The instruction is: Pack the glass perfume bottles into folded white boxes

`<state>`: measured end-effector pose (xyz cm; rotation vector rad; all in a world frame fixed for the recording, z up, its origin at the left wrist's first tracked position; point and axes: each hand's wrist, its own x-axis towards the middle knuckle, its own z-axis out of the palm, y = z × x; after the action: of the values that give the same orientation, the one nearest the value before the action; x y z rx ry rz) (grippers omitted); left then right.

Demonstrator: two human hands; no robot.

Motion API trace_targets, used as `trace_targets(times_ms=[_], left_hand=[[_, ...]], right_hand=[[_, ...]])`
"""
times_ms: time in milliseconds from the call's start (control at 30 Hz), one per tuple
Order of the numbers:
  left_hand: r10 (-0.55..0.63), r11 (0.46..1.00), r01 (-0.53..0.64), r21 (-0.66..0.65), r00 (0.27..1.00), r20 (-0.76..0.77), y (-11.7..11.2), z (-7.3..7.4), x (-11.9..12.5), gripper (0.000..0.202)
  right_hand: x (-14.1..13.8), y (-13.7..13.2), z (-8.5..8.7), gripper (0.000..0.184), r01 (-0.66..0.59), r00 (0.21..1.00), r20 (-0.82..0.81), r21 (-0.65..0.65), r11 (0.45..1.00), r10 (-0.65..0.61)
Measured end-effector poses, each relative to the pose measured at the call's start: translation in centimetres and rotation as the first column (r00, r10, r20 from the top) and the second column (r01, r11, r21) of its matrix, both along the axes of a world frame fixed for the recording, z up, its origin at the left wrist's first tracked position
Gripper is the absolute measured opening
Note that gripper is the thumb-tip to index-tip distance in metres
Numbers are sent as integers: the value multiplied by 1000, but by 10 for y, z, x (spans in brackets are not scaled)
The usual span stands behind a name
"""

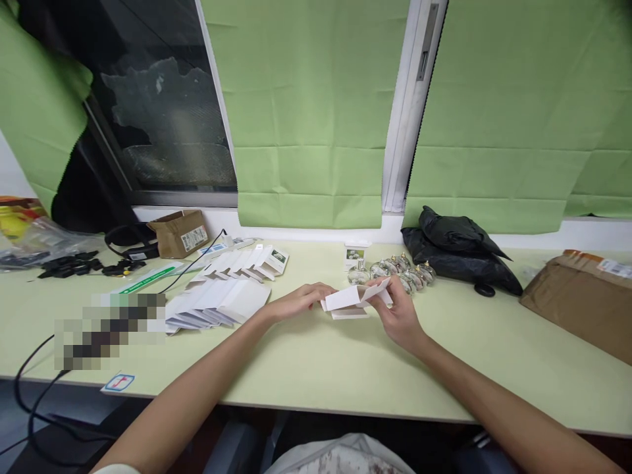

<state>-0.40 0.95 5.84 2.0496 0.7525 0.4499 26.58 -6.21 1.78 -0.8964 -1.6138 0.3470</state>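
Note:
A small white folding carton point(344, 299) is held tilted just above the table, its flaps standing out at the right end. My right hand point(401, 317) pinches the flaps at that end between thumb and fingers. The fingers of my left hand point(309, 299) close on the carton's left end; the fingertips are partly hidden. Behind my hands stand several round glass bottles point(380, 268) with metallic necks. Beside them a finished-looking white box point(354, 253) with a picture stands upright. To the left lie flat white cartons point(222, 303) in an overlapping stack, with more picture-printed cartons point(276, 260) behind.
Black plastic bags point(454, 250) lie at the back right, near a large brown cardboard box point(582, 296). An open small cardboard box point(178, 234), black cables point(29, 395) and a clear plastic bag point(54, 237) are at the left. The table's front edge point(345, 413) runs before me.

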Motion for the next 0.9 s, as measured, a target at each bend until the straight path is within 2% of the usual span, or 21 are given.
trace_targets(times_ms=[500,667,900], left_hand=[[46,999,-46,16,999,-1,3,-4,-3,52],[46,999,-47,14,999,16,1,-3,-2,51],[70,996,-72,49,997,42,0,-5,0,54]], right_hand=[[6,1,2,11,47,986,154,81,996,-60],[8,1,5,10,25,980,195,57,998,-36],[13,0,9,10,39,956,282,132,990,-75]])
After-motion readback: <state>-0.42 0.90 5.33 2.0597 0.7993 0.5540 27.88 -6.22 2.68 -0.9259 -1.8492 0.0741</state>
